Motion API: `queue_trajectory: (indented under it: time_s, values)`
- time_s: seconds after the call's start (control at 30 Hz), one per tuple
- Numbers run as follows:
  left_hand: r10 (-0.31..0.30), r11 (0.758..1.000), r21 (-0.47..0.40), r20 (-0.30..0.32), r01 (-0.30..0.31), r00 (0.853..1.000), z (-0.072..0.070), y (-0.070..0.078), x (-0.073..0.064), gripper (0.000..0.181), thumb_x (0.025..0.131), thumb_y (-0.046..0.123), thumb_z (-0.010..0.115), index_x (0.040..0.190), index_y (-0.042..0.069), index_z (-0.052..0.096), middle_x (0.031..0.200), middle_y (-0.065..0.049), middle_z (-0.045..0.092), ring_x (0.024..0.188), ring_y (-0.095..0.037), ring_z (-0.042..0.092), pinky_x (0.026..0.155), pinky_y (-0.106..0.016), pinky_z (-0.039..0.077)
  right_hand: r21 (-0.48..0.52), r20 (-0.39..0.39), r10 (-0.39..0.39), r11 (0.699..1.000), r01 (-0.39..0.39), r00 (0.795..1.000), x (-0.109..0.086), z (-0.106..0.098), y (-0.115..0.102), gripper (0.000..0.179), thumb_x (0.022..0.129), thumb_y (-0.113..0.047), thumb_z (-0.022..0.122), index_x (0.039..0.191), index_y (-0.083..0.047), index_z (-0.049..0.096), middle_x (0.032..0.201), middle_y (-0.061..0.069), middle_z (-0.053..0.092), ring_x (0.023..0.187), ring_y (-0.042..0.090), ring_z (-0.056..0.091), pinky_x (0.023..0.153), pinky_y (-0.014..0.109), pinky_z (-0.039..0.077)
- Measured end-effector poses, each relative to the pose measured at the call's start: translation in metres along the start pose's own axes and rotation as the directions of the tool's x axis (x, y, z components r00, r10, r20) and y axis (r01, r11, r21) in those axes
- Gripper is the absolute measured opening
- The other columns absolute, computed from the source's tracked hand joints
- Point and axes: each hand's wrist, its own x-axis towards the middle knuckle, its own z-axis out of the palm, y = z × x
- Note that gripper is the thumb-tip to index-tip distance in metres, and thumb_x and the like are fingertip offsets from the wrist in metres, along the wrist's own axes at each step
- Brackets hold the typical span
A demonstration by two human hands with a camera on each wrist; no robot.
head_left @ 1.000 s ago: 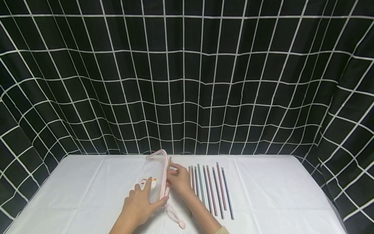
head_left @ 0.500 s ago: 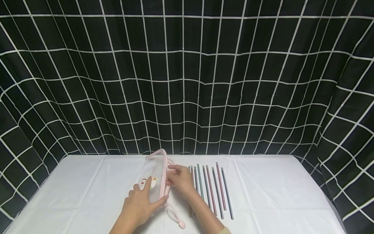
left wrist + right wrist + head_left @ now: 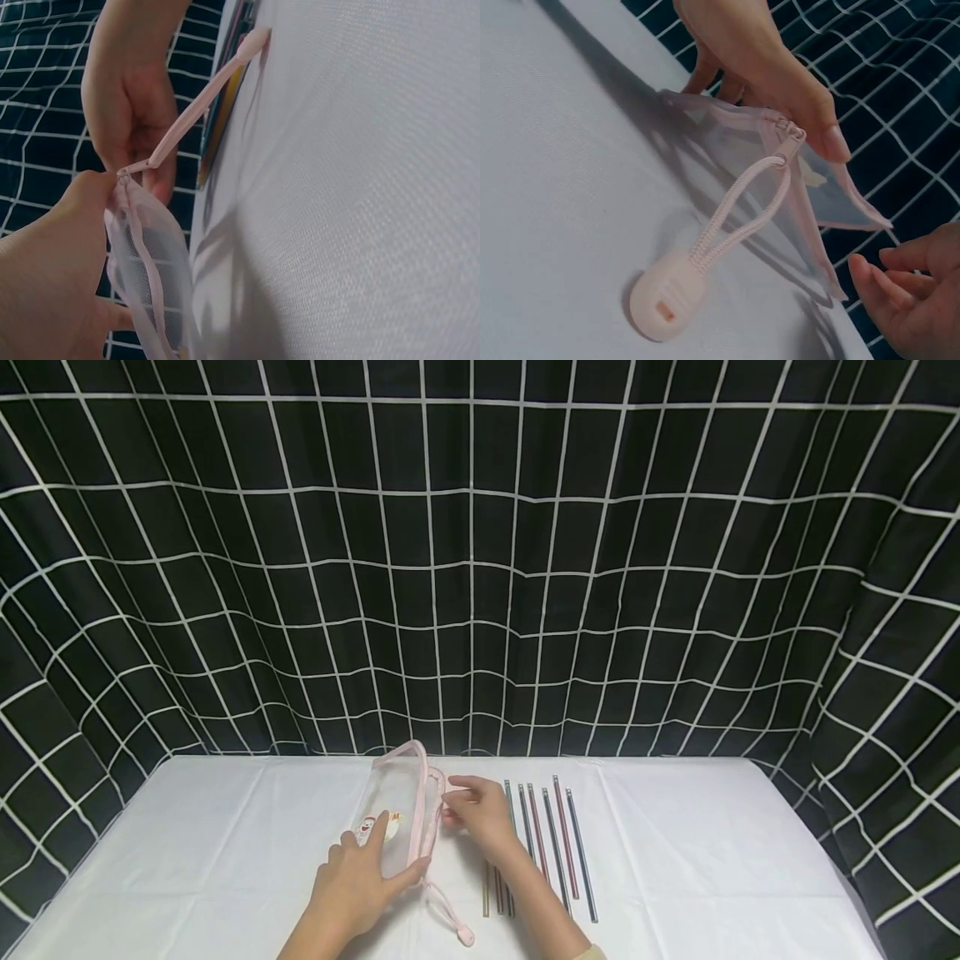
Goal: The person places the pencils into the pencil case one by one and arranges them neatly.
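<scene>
A see-through mesh pencil case (image 3: 397, 777) with pink trim and a cartoon print stands tilted on its side, its zipped mouth facing right. My left hand (image 3: 352, 885) grips it, thumb on the near end of the mouth and fingers spread over the print side. Just right of the opening is my right hand (image 3: 483, 818), fingers loosely bent with nothing between them in the right wrist view. A pink cord with a rounded zip pull (image 3: 667, 296) hangs from the zip onto the cloth. Several slim pencils (image 3: 570, 837) lie side by side, partly hidden beneath my right forearm.
A white cloth (image 3: 697, 852) covers the table. Behind it and along both sides hangs a black curtain (image 3: 495, 568) with a white grid. The pencil row is close to the right of the pencil case.
A pencil in my right hand at the mouth of the case has gone out of sight there. The right hand has since drawn back to the right. My left hand stays in place.
</scene>
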Motion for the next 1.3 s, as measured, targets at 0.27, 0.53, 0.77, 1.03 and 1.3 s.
queue_trajectory:
  time_s: [0.27,0.53,0.77,1.03,1.3]
  values:
    - [-0.003,1.000,0.012,0.001,0.003,1.000,0.001,0.000,0.000,0.093,0.091,0.076,0.058,0.154,0.008,0.051,0.111,-0.032,0.058,0.098,-0.045,0.060,0.076,-0.060,0.050,-0.001,0.002,0.035,0.999,-0.035,0.999,0.002,-0.007,0.000,0.039,0.098,0.007,0.059,0.136,0.015,0.059,0.109,0.032,0.073,0.082,0.025,0.078,0.074,0.030,0.063]
    - [-0.009,1.000,0.005,-0.008,0.009,1.000,0.001,0.000,-0.001,0.096,0.091,0.076,0.058,0.158,0.008,0.045,0.112,-0.033,0.056,0.099,-0.046,0.060,0.076,-0.058,0.050,-0.041,-0.007,0.019,0.999,-0.020,1.000,0.002,-0.017,0.001,0.039,0.096,0.005,0.062,0.135,0.014,0.061,0.107,0.032,0.074,0.076,0.021,0.077,0.073,0.031,0.063]
    - [-0.010,1.000,-0.013,-0.005,0.010,1.000,0.001,0.000,-0.002,0.097,0.089,0.075,0.061,0.156,0.007,0.046,0.112,-0.033,0.057,0.098,-0.046,0.060,0.076,-0.058,0.050,-0.031,-0.010,0.036,0.999,-0.037,0.999,0.002,-0.025,0.001,0.041,0.098,-0.001,0.065,0.137,0.012,0.061,0.110,0.031,0.073,0.083,0.026,0.077,0.075,0.032,0.063]
    - [-0.008,1.000,-0.016,-0.005,0.008,1.000,0.002,0.000,-0.001,0.097,0.089,0.075,0.062,0.155,0.006,0.048,0.111,-0.032,0.057,0.098,-0.046,0.060,0.076,-0.059,0.050,-0.120,-0.045,0.027,0.992,-0.032,0.999,0.002,-0.030,0.001,0.041,0.097,-0.003,0.064,0.135,0.011,0.062,0.109,0.029,0.073,0.092,0.033,0.077,0.077,0.033,0.063]
    - [-0.013,0.999,-0.029,0.007,0.013,1.000,0.002,0.001,-0.001,0.097,0.089,0.075,0.062,0.155,0.006,0.048,0.113,-0.033,0.057,0.101,-0.047,0.060,0.080,-0.062,0.050,-0.181,-0.094,0.042,0.982,-0.059,0.995,0.001,-0.035,-0.002,0.045,0.093,-0.004,0.068,0.135,0.011,0.063,0.108,0.025,0.073,0.090,0.034,0.077,0.076,0.036,0.064]
